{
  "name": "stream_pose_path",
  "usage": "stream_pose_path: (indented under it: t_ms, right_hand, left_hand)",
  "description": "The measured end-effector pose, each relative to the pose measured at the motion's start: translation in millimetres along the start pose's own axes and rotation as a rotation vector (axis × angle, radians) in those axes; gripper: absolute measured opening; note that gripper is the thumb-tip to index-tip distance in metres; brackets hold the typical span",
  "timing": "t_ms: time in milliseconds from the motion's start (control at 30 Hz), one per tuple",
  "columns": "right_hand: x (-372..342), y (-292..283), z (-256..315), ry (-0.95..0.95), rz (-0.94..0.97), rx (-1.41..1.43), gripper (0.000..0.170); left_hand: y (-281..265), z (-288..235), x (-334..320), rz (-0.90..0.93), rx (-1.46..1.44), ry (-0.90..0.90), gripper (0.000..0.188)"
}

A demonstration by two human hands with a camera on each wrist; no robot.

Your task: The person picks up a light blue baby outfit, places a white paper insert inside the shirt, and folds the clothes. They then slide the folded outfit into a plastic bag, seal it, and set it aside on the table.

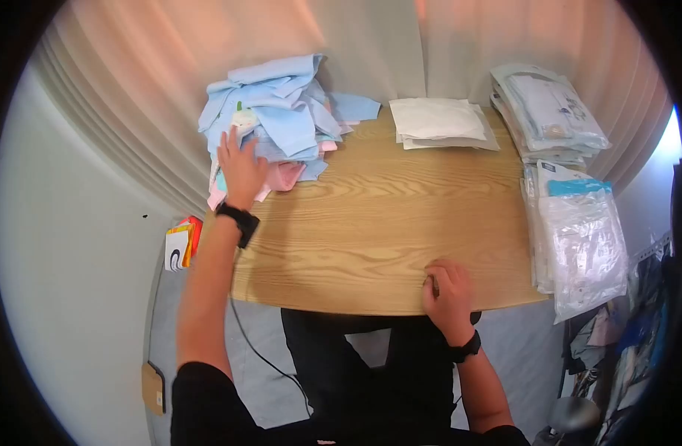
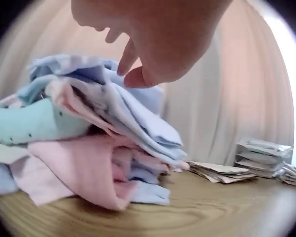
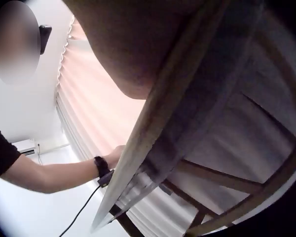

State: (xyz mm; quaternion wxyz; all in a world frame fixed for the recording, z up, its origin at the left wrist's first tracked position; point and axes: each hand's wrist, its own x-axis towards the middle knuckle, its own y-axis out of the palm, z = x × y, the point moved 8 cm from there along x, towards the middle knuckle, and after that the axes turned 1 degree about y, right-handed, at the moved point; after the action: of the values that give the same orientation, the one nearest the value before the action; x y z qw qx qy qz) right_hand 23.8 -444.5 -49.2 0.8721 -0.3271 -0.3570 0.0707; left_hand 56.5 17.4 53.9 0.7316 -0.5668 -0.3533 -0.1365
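A heap of folded baby clothes (image 1: 285, 111), mostly light blue with pink pieces lower down, lies at the table's back left. Over its front side reaches my left hand (image 1: 242, 172), fingers spread and pointing away from me. In the left wrist view the left hand (image 2: 158, 39) hangs above the heap, holding nothing, with a pink garment (image 2: 84, 165) and a mint dotted one (image 2: 44, 121) below. My right hand (image 1: 449, 293) rests at the table's front edge, fingers loosely curled, with no object showing in it.
White flat packets (image 1: 441, 120) lie at the back middle of the wooden table (image 1: 371, 230). Plastic-bagged garments (image 1: 545, 111) are stacked at the back right, more clear bags (image 1: 583, 238) at the right edge. A cable (image 1: 255, 346) runs down from the left wrist.
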Motion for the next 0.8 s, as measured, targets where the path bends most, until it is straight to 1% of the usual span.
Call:
stream_pose_path:
  t_ms: [67, 100, 167, 200, 267, 333, 400, 467, 533, 600, 633, 667, 700, 733, 800]
  right_hand:
    - [4, 3, 10, -0.021, 0.013, 0.014, 0.015]
    - [7, -22, -11, -0.062, 0.032, -0.038, 0.015]
    - [7, -22, -9, -0.072, 0.028, -0.027, 0.015]
    - [8, -23, -10, -0.072, 0.024, -0.030, 0.015]
    - [8, -21, -16, -0.076, 0.011, -0.036, 0.015]
    - [4, -13, -13, -0.062, -0.012, -0.016, 0.015]
    - [-1, -4, -6, -0.062, -0.001, 0.016, 0.016]
    - [-4, -2, -6, -0.065, -0.002, 0.017, 0.017]
    - [-3, -1, -5, -0.043, 0.010, 0.025, 0.024]
    - [-8, -2, -5, -0.021, 0.058, 0.054, 0.034]
    - [-7, -1, -5, -0.016, 0.087, 0.083, 0.040]
    - [-5, 0, -5, -0.008, 0.115, 0.110, 0.047]
    - [-4, 3, 0, -0.036, 0.178, 0.110, 0.054]
    - [-3, 4, 5, -0.063, 0.241, 0.108, 0.060]
    - [-4, 5, 16, -0.107, 0.365, 0.132, 0.071]
  left_hand:
    - [9, 33, 23, 0.149, 0.156, -0.070, 0.049]
    - [31, 15, 17, 0.206, 0.115, -0.137, 0.050]
    - [46, 32, 21, 0.339, 0.142, -0.180, 0.050]
    - [34, 23, 26, 0.218, 0.109, -0.121, 0.050]
    - [14, 12, 30, -0.017, -0.013, -0.091, 0.046]
    - [-30, -5, 32, -0.208, -0.134, -0.035, 0.042]
    - [-87, -35, 10, -0.345, -0.267, 0.000, 0.039]
    - [-136, -72, -24, -0.377, -0.418, 0.058, 0.042]
    - [-168, -112, -72, -0.375, -0.408, 0.107, 0.047]
    - [-178, -149, -132, -0.254, -0.504, 0.097, 0.045]
    - [-179, -170, -157, -0.137, -0.525, 0.140, 0.045]
    - [-175, -187, -180, -0.064, -0.642, 0.156, 0.039]
    - [-169, -202, -196, 0.048, -0.732, 0.185, 0.035]
    - [-156, -208, -216, 0.118, -0.870, 0.127, 0.035]
    - [-154, -208, -244, 0.112, -0.970, -0.094, 0.034]
